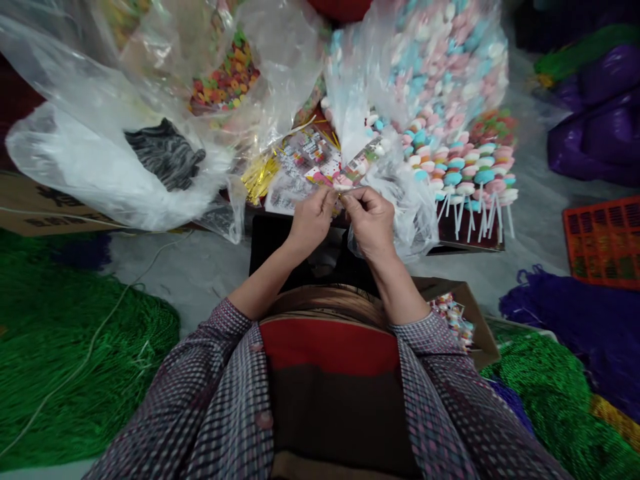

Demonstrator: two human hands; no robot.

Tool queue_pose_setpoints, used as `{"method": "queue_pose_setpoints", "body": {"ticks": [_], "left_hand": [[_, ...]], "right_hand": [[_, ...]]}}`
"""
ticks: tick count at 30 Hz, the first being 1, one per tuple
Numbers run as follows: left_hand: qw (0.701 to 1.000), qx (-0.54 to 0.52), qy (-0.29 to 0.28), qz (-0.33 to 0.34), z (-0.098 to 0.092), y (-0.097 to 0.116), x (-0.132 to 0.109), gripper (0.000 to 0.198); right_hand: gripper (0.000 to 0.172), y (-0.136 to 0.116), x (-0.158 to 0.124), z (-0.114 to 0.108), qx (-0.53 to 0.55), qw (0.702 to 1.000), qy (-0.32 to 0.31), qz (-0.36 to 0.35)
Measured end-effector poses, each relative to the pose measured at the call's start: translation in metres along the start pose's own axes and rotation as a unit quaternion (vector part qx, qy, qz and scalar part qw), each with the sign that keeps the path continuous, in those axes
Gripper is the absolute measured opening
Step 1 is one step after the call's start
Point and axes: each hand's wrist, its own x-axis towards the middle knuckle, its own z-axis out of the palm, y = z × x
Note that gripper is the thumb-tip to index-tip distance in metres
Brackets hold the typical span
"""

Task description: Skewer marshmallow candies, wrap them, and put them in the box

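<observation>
My left hand (314,219) and my right hand (373,217) meet above the near edge of the low table, fingers pinched. A thin gold twist tie (340,195) shows between the fingertips, at the gathered end of a printed clear candy bag (361,163). That bag points away from me and to the right; pink and white pieces show near its neck. Fingers hide most of the tie. Just left of the hands lie a bunch of gold twist ties (260,179) and several flat printed bags (310,152).
Marshmallow skewers on white sticks (460,173) lie at right before a big bag of pastel marshmallows (445,60). Behind are gummy rings (230,77). Black-grey cloth (167,153) lies on white plastic at left. A carton (477,327) of wrapped candies stands by my right elbow.
</observation>
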Motion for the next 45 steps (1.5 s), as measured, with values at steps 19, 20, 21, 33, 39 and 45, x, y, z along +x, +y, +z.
{"method": "queue_pose_setpoints", "body": {"ticks": [19, 20, 21, 33, 39, 45], "left_hand": [[0.953, 0.022, -0.19, 0.236, -0.021, 0.047, -0.012, 0.057], [0.943, 0.065, -0.201, 0.257, -0.021, 0.047, -0.014, 0.057], [0.941, 0.094, -0.205, 0.252, -0.021, 0.045, -0.014, 0.057], [0.986, -0.012, -0.164, -0.013, -0.023, 0.026, 0.01, 0.074], [0.981, -0.02, -0.182, 0.069, -0.021, 0.015, 0.015, 0.039], [0.875, 0.242, -0.263, 0.325, -0.026, 0.021, 0.001, 0.023]], "right_hand": [[0.024, -0.016, 0.021, -0.011, 0.042, 0.999, -0.017, 0.004], [0.022, -0.019, 0.025, -0.014, 0.05, 0.999, -0.003, 0.0], [0.021, -0.023, 0.027, -0.017, 0.055, 0.998, 0.003, -0.004], [0.009, -0.035, 0.013, -0.017, 0.0, 0.999, -0.007, -0.032], [0.012, -0.033, 0.004, -0.017, 0.048, 0.998, -0.034, 0.006], [0.025, -0.02, -0.006, -0.026, 0.229, 0.968, -0.039, 0.099]]}}
